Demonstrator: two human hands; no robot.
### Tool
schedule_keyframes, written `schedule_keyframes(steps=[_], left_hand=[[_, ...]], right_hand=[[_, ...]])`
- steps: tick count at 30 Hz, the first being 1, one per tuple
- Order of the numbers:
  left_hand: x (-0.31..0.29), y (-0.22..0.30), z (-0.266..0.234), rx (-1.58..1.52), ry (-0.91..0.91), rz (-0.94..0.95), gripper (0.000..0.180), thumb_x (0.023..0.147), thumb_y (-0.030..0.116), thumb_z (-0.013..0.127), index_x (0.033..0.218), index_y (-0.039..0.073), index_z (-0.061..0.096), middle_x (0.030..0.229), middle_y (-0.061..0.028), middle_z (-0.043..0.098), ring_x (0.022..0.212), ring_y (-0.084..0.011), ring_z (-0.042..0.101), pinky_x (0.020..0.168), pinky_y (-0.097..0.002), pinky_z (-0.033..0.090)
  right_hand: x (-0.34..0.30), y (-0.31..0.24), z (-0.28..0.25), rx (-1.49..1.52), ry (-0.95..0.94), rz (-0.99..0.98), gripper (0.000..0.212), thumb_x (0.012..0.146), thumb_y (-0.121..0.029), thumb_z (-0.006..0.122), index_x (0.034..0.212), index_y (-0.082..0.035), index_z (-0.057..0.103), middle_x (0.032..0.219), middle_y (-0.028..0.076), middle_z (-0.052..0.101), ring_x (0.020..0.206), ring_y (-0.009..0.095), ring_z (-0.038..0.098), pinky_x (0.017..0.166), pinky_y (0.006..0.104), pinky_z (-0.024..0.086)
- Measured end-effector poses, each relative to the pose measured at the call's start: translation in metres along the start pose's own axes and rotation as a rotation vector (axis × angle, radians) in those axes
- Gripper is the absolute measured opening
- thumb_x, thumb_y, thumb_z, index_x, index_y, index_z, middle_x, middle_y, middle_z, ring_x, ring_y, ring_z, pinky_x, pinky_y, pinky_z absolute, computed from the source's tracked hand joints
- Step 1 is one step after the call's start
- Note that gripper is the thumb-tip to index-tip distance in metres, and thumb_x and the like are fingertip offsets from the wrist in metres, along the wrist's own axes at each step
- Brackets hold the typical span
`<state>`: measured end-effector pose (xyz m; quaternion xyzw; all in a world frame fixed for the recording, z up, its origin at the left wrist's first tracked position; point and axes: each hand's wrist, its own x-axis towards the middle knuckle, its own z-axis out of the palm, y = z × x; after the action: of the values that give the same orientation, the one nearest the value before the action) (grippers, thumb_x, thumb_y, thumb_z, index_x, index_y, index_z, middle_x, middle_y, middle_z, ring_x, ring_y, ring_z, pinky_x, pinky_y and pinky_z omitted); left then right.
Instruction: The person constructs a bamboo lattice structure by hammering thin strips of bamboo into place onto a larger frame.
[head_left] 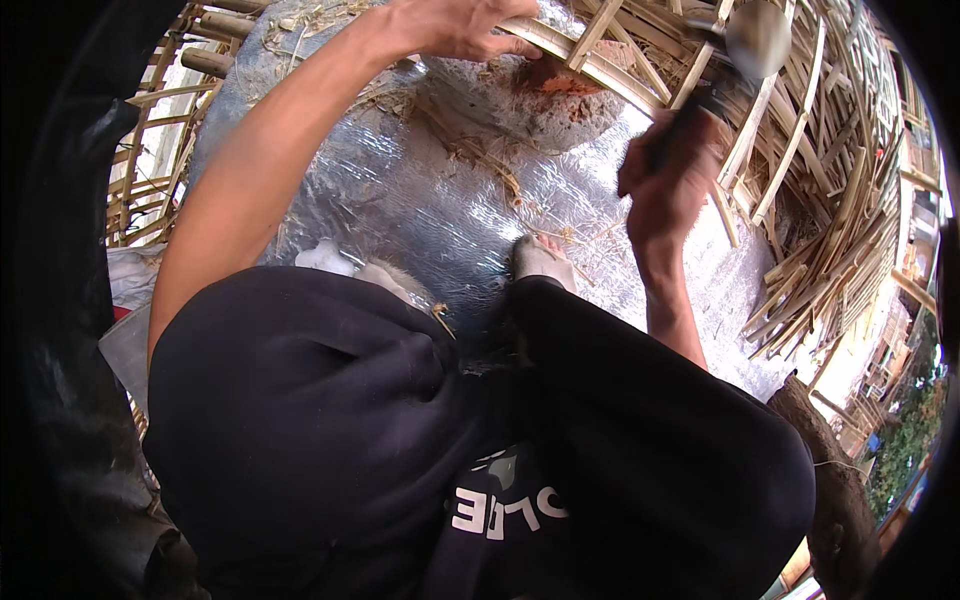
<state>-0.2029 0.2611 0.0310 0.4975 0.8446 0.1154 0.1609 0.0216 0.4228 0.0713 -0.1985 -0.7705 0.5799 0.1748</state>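
At the top, my left hand (465, 28) is closed on the edge of a bamboo strip frame (590, 68), its thumb along the near side. Under that edge sits a rough grey block (565, 118) with a reddish patch on top. My right hand (680, 170) is wrapped round the dark handle of a hammer (757, 40), raised at the upper right over the bamboo strips. The hammer's shiny metal head is smeared by motion. Whether it touches the bamboo, I cannot tell.
A heap of split bamboo strips (830, 250) lies at the right. Silvery sheeting (400, 190) covers the floor, with shavings scattered on it. Bamboo latticework (150, 150) stands at the left. A dark log (825, 470) lies at the lower right. My bent knees fill the lower middle.
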Motion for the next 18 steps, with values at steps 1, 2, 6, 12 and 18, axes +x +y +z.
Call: schedule_keyframes(steps=[1,2,6,12,18], left_hand=[[-0.003,-0.012,0.007,-0.118,0.084,0.074,0.026,0.094,0.027,0.068,0.085,0.008,0.051,0.072,-0.0035,0.055,0.064,-0.0203,0.055,0.055,-0.0374,0.046],[-0.004,-0.021,0.015,-0.233,0.169,0.147,0.025,0.094,0.023,0.067,0.084,0.007,0.051,0.072,-0.0038,0.055,0.064,-0.0215,0.055,0.056,-0.0384,0.046],[0.01,-0.001,0.003,-0.195,0.056,0.131,0.02,0.088,0.023,0.067,0.086,0.008,0.055,0.069,-0.0135,0.055,0.064,-0.0258,0.057,0.06,-0.0406,0.047],[0.006,-0.009,0.01,-0.073,0.154,0.176,0.025,0.09,0.031,0.065,0.085,0.009,0.053,0.069,-0.0171,0.053,0.064,-0.0307,0.057,0.06,-0.0443,0.045],[0.014,-0.008,0.017,-0.097,0.148,0.212,0.025,0.09,0.033,0.062,0.091,0.008,0.057,0.071,-0.0171,0.059,0.067,-0.0329,0.061,0.062,-0.0447,0.047]], right_hand=[[0.012,0.01,-0.005,-0.003,-0.388,0.54,0.068,0.101,-0.069,0.03,0.074,-0.009,0.048,0.052,0.0,0.043,0.041,0.01,0.042,0.036,0.0283,0.036],[0.009,0.013,-0.011,-0.063,-0.314,0.511,0.068,0.1,-0.071,0.03,0.077,-0.009,0.049,0.052,0.0,0.043,0.04,0.01,0.039,0.037,0.0281,0.034],[-0.002,-0.041,-0.027,0.072,-0.019,0.215,0.073,0.097,-0.076,0.027,0.084,-0.009,0.052,0.052,-0.004,0.039,0.038,0.006,0.033,0.034,0.0229,0.027],[0.004,0.029,-0.002,0.148,-0.132,0.136,0.076,0.094,-0.08,0.027,0.083,-0.008,0.048,0.055,-0.001,0.042,0.041,0.009,0.038,0.037,0.0261,0.033],[0.009,-0.048,-0.04,0.142,0.018,0.177,0.07,0.099,-0.073,0.03,0.093,-0.008,0.054,0.055,-0.004,0.041,0.04,0.006,0.035,0.034,0.0241,0.028]])
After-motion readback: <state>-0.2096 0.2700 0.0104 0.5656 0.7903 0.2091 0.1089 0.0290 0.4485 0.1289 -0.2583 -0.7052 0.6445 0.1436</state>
